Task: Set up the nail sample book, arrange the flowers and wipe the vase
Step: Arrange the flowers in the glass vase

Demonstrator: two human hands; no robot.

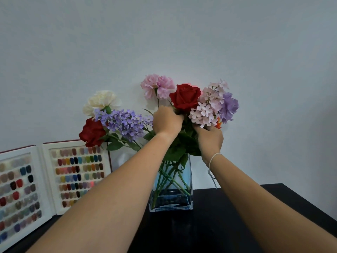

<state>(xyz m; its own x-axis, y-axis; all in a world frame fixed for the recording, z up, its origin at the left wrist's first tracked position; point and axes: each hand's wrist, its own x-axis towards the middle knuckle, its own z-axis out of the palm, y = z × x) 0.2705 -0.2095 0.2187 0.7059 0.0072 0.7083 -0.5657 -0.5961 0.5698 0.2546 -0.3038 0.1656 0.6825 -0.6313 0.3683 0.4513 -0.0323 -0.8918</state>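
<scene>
Bare left hand and right hand reach up, gripping flower stems.

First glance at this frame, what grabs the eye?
The bouquet in the blue glass vase at centre, with the left hand and right hand closed among its stems just under the red rose. Then the open nail sample book standing at the left.

This looks like a nail salon's display corner, judging by the open white-framed sample book of many-coloured painted nail tips propped against a plain pale wall on a black tabletop, beside a square clear-glass vase of flowers.
</scene>
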